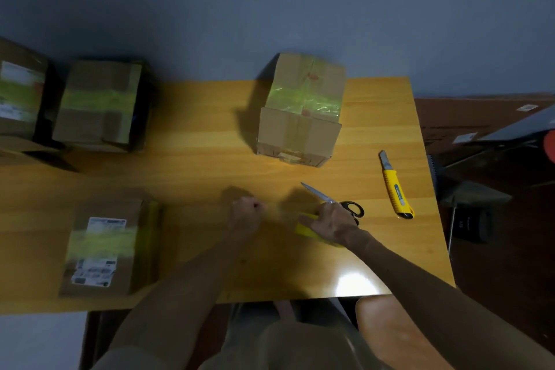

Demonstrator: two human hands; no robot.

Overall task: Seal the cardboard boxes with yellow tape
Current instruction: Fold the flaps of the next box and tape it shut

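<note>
A cardboard box (300, 117) with a band of yellow tape across its top stands at the far middle of the wooden table (192, 165). Just above the table's near middle, my right hand (333, 222) grips the yellow tape roll (306, 227). My left hand (244, 215) pinches the free end of a stretch of tape (279, 209) pulled out from the roll. Three more boxes with yellow bands sit to the left: one near (103, 246), one far (99, 105), one at the frame's left edge (18, 93).
Scissors (336, 201) lie just behind my right hand, blades pointing away to the left. A yellow utility knife (396, 188) lies near the table's right edge. Dark floor clutter lies beyond that edge. My knees and a chair seat (387, 327) are under the near edge.
</note>
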